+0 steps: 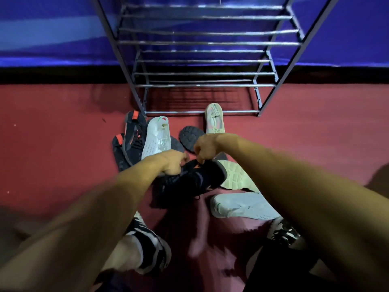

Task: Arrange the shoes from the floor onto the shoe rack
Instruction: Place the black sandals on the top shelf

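Barely begun. Nearest, both hands grip one black shoe (189, 180) low over the floor pile. The left hand (171, 163) is curled on its upper and the right hand (205, 147) pinches perhaps the tongue, though blur hides which. A white sneaker (237, 205) lies at 4 o'clock, a black-and-orange pair (134, 133) at 10 and a pale shoe (214, 119) at 1. At 12, the shoe rack (202, 42) — no shoes on the bars in view.

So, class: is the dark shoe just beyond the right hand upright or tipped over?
Tipped over: the dark shoe shows its treaded sole, not its upper.
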Tool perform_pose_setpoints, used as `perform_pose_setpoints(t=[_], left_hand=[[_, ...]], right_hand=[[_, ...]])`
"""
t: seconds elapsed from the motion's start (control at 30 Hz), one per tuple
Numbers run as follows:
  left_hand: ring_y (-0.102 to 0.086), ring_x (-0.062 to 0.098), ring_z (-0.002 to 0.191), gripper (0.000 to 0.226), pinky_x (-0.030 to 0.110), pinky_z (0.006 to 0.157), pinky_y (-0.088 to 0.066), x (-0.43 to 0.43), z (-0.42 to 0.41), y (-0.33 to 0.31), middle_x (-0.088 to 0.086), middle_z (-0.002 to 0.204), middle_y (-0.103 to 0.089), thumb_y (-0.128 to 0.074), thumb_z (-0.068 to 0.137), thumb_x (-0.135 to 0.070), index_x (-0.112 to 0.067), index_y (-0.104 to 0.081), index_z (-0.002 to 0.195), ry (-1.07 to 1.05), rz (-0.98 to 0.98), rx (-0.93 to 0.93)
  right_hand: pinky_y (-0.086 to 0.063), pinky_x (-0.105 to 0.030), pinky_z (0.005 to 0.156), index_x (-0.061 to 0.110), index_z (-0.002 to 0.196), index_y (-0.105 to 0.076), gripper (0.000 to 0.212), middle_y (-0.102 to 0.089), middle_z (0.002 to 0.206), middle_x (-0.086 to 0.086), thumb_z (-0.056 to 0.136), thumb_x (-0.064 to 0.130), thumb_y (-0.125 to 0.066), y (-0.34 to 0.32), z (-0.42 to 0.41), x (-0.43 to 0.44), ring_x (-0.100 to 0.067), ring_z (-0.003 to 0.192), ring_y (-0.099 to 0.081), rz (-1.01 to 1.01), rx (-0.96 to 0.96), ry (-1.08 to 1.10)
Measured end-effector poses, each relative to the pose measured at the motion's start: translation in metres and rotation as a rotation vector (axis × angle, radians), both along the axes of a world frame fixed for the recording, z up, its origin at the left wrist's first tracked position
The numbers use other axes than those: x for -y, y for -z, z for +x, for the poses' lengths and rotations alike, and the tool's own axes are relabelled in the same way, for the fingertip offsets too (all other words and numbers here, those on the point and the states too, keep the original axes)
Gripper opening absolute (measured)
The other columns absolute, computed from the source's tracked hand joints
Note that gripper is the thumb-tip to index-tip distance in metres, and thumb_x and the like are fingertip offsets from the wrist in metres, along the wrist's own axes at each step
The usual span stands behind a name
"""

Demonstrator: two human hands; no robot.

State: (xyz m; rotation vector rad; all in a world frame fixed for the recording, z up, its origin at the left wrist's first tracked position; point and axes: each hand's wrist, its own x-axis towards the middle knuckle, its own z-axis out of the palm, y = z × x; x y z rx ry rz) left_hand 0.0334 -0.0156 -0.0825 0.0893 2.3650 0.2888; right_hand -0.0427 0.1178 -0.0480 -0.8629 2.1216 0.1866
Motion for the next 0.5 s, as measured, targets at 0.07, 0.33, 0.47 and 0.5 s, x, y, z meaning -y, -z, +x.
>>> perform_pose_setpoints(t=[0.07, 0.33, 0.47, 0.5], left_hand=[[-0.058, 0.029, 0.108, 0.049, 0.035, 0.089, -0.050, -0.004, -0.012, -0.023, 0.008, 0.125, -0.062, -0.052, 0.089, -0.011, -0.023, -0.049, 0.136, 0.036, -0.007, -0.001], [-0.056, 0.023, 0.098, 0.049, 0.033, 0.084, -0.047, -0.016, -0.058, -0.125, -0.002, 0.109, -0.059, -0.069, 0.081, -0.023, -0.023, -0.051, 0.127, 0.123, -0.095, -0.043], [-0.058, 0.022, 0.095, 0.039, 0.033, 0.079, -0.047, -0.025, -0.072, -0.167, -0.002, 0.102, -0.061, -0.069, 0.081, -0.021, -0.019, -0.054, 0.116, 0.144, -0.058, -0.096], [-0.059, 0.022, 0.098, 0.040, 0.034, 0.082, -0.049, -0.027, -0.076, -0.176, 0.000, 0.105, -0.063, -0.068, 0.081, -0.020, -0.018, -0.054, 0.119, 0.149, -0.029, -0.100]], right_hand=[[-0.049, -0.028, 0.067, 0.015, 0.091, -0.071, 0.017, -0.073, 0.103, -0.011, 0.084, 0.030, -0.066, -0.020, -0.010, -0.003, -0.025, 0.090, -0.065, 0.002, -0.045, -0.007], [-0.057, -0.041, 0.087, 0.013, 0.105, -0.074, 0.028, -0.072, 0.107, -0.013, 0.081, 0.025, -0.069, -0.115, -0.037, -0.024, -0.032, 0.101, -0.067, -0.135, -0.200, 0.063], [-0.055, -0.037, 0.085, 0.020, 0.101, -0.074, 0.021, -0.072, 0.103, -0.006, 0.082, 0.026, -0.068, -0.162, -0.044, -0.038, -0.026, 0.098, -0.066, -0.234, -0.288, 0.089], [-0.054, -0.034, 0.083, 0.020, 0.101, -0.074, 0.021, -0.070, 0.101, -0.004, 0.082, 0.027, -0.067, -0.174, -0.045, -0.042, -0.025, 0.096, -0.065, -0.261, -0.324, 0.094]])
